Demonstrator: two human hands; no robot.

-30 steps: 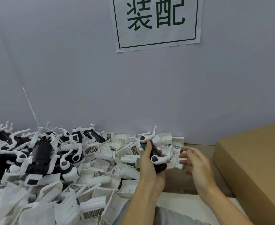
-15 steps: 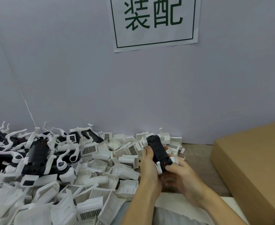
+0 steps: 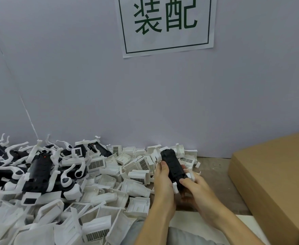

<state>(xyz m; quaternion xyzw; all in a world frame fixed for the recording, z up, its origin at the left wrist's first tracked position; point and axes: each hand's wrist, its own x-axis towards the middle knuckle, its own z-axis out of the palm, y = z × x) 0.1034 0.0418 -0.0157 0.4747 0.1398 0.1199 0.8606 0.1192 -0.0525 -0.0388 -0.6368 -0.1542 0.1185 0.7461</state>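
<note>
Both hands hold a black chassis (image 3: 173, 167) above the table: left hand (image 3: 163, 184) wrapped around it, right hand (image 3: 196, 190) apparently pressing a white clip (image 3: 191, 175) on (finished units (image 3: 39, 167) lie left; many loose white parts (image 3: 110, 183) remain).

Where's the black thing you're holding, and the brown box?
Black plastic block (image 3: 173, 165): head view, middle of its upper face.
Brown cardboard box (image 3: 277, 174): head view, its flat top.

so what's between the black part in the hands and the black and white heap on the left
Loose white housings fill the stretch from the heap to the black part, packed close; the head view shows it.
</note>
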